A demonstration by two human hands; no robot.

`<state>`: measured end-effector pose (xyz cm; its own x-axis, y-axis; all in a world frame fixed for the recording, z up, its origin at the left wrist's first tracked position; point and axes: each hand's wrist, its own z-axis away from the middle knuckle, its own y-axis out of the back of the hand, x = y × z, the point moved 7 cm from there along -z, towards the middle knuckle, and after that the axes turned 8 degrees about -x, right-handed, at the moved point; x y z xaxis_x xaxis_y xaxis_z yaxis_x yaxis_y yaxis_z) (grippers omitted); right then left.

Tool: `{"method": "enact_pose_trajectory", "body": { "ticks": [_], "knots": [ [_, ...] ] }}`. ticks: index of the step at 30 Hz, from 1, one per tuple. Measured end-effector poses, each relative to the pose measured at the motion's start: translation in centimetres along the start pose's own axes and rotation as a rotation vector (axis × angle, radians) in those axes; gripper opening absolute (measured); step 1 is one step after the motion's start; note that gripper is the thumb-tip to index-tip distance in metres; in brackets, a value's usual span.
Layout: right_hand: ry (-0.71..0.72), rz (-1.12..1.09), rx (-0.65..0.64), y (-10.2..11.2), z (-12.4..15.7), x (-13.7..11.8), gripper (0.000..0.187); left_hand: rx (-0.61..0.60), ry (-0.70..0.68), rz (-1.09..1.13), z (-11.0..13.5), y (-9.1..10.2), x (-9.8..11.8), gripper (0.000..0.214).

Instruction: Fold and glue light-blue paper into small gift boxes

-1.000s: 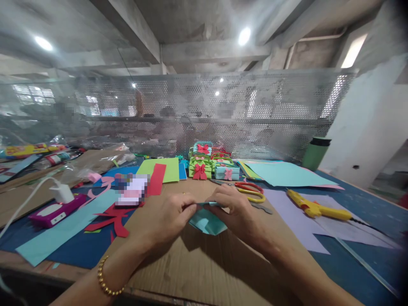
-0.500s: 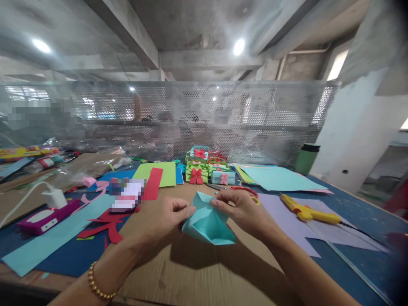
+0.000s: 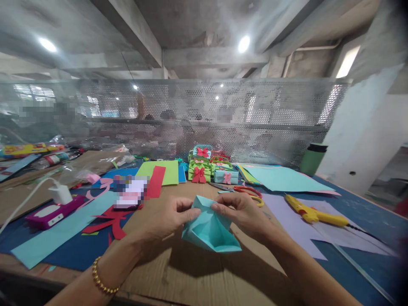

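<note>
- The left hand (image 3: 177, 214), at 9 o'clock to the paper, is nearly closed: its thumb presses the near face near the top edge, the other fingers curled behind.
- The right hand (image 3: 245, 212), at 3 o'clock, pinches the upper edge between thumb and forefinger.
- Between them is the folded turquoise paper (image 3: 207, 236), raised above the cardboard (image 3: 197, 280), its pocket gaping towards 5 o'clock and a flap standing at 12.
- The step in hand looks like folding and shaping this pocket; I judge the next move calls for a firm pinch on both sides, bringing the edges level and pressing the crease without crushing the hollow.
- Near, at 1 o'clock, lie the red-handled scissors (image 3: 236, 188).
- Farther out, at 12, stand small paper bags (image 3: 199, 173) with bows.
- At 3, well apart, a yellow glue gun (image 3: 314, 216) rests on lilac sheets (image 3: 280, 221).
- At 9 lie red offcuts (image 3: 118, 230), and beyond them a turquoise strip (image 3: 63, 229).
</note>
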<state>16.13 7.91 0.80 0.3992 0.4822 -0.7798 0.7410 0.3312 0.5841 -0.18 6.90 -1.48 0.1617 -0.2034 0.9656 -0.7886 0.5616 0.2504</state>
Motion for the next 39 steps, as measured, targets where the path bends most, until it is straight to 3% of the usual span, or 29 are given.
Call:
{"method": "enact_pose_trajectory", "body": {
  "ticks": [7, 12, 18, 22, 27, 33, 39],
  "knots": [
    [0.018, 0.01, -0.008, -0.1, -0.1, -0.3, 0.039, -0.091, 0.046, 0.049, -0.4, -0.3, -0.4, 0.038],
    [0.02, 0.019, -0.004, 0.0, -0.1, -0.3, 0.043, -0.078, 0.04, 0.081, -0.4, -0.4, -0.6, 0.045],
    [0.023, 0.124, 0.018, 0.0, -0.1, -0.3, 0.038, -0.035, 0.04, -0.065, 0.0, 0.0, -0.2, 0.047],
    [0.055, 0.314, 0.095, 0.3, 0.1, -1.0, 0.036, -0.083, -0.045, 0.081, 0.2, -0.6, 0.5, 0.066],
    [0.055, 0.373, 0.162, 1.1, 0.6, -1.9, 0.035, -0.211, -0.094, 0.232, 0.7, -2.1, 1.9, 0.07],
    [0.09, 0.33, 0.171, 1.0, 0.6, -1.6, 0.032, -0.114, -0.003, 0.026, 0.2, -1.3, 1.9, 0.034],
    [0.09, 0.319, 0.151, 0.8, 0.8, -2.2, 0.035, -0.074, 0.009, -0.032, 0.2, -1.0, 1.3, 0.022]
  ]
}}
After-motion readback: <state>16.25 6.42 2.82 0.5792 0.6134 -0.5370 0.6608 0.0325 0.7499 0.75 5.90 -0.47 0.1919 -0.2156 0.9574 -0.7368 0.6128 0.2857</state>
